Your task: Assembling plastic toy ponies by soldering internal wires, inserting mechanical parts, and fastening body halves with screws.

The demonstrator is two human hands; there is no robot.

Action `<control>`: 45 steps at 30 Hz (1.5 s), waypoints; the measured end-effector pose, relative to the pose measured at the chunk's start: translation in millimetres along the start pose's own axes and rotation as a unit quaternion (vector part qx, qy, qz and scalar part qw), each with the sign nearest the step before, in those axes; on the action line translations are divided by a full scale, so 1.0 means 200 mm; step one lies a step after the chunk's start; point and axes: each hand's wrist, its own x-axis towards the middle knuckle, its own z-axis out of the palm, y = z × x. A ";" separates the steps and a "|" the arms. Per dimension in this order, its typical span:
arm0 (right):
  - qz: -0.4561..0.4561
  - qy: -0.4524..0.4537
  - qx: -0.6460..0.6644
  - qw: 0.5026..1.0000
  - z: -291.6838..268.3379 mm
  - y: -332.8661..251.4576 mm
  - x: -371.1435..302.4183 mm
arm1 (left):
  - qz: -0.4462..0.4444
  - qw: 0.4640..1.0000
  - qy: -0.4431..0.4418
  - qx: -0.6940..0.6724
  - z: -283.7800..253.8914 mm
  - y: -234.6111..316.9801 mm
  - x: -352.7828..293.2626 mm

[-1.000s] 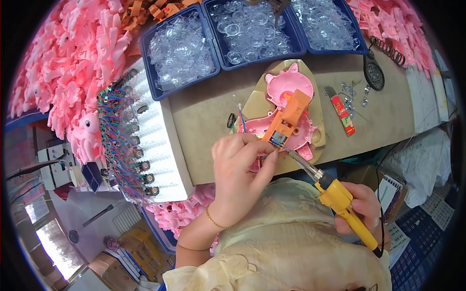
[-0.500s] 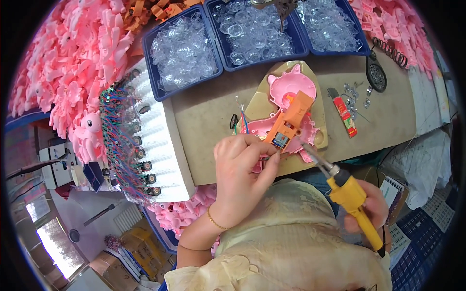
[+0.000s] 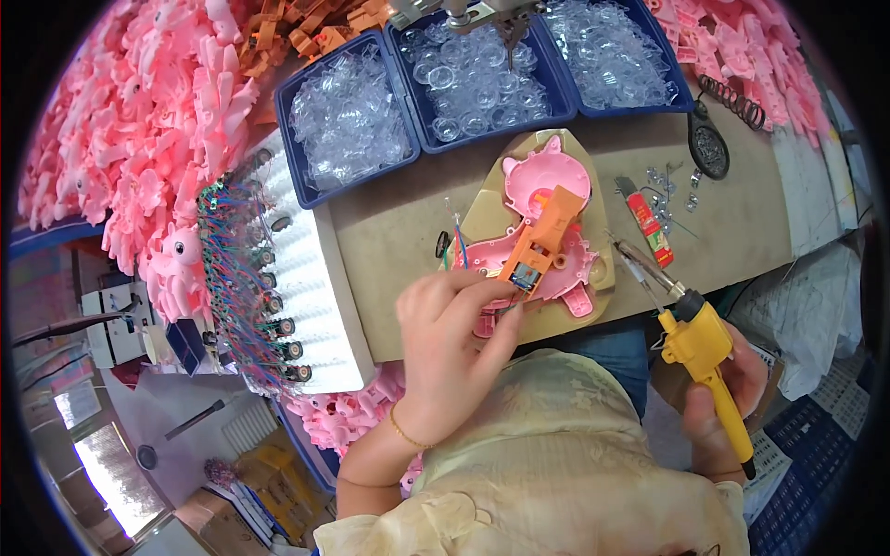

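Note:
A pink animal-shaped toy half-shell [image 3: 547, 170] lies open in a cream fixture [image 3: 598, 199]. Across it rests an orange plastic housing [image 3: 556, 218] with a small circuit board [image 3: 526, 277] at its lower end. My left hand [image 3: 445, 324] is closed beside that end, its finger and thumb pinched on a thin dark wire; the fingers partly cover the shell. My right hand [image 3: 728, 380] grips a yellow soldering iron [image 3: 697, 343], its tip pointing up and left, apart from the board. Red and blue wires [image 3: 459, 243] stand up at the shell's left.
Blue bins [image 3: 417, 102] of clear plastic parts stand at the back. Pink toy pieces [image 3: 139, 120] are heaped at left, near a white foam tray [image 3: 324, 306] with wired parts. A red-and-green packet [image 3: 651, 227], metal bits and a coiled spring stand [image 3: 709, 148] sit at right.
The soldering iron has drawn back from the circuit board, moving right and down with my right hand. My left hand stays pinched at the housing's lower end. The whole view has shifted slightly.

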 end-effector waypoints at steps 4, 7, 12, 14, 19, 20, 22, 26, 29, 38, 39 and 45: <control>0.032 0.032 -0.002 0.999 -0.03 0.00 0.00 | 0.202 0.956 0.071 0.198 -0.03 0.01 -0.09; 0.039 0.045 0.029 0.998 -0.04 0.00 0.00 | 0.296 0.909 0.021 0.293 0.00 0.04 -0.07; 0.023 0.082 0.016 0.996 -0.03 -0.01 0.00 | 0.330 0.863 -0.127 0.361 0.00 0.14 0.02; -0.033 0.134 -0.011 0.990 -0.06 0.04 -0.05 | 0.319 0.890 -0.148 0.290 -0.07 0.19 0.07; -0.003 0.266 -0.027 0.964 -0.14 0.15 -0.08 | 0.203 0.948 -0.165 0.183 -0.05 0.23 0.30; -0.004 0.277 -0.018 0.961 -0.14 0.15 -0.07 | 0.202 0.948 -0.164 0.185 -0.05 0.20 0.32; -0.004 0.287 -0.008 0.958 -0.12 0.15 -0.05 | 0.079 0.977 -0.194 -0.037 -0.06 0.09 0.35; -0.012 0.227 0.003 0.974 -0.09 0.11 -0.02 | -0.117 0.951 -0.208 -0.195 -0.11 -0.11 0.32; 0.015 0.222 -0.001 0.975 -0.08 0.11 0.00 | 0.009 0.989 -0.131 -0.065 -0.12 -0.11 0.23; 0.054 0.025 0.059 0.997 0.02 -0.03 0.12 | -0.043 0.994 -0.045 -0.094 0.02 -0.02 0.11; 0.035 -0.015 0.085 0.996 0.02 -0.02 0.11 | -0.044 0.993 -0.046 -0.098 0.03 -0.02 0.11; 0.077 -0.157 0.044 0.984 -0.04 -0.05 0.06 | -0.016 0.995 -0.068 -0.074 0.03 -0.01 0.12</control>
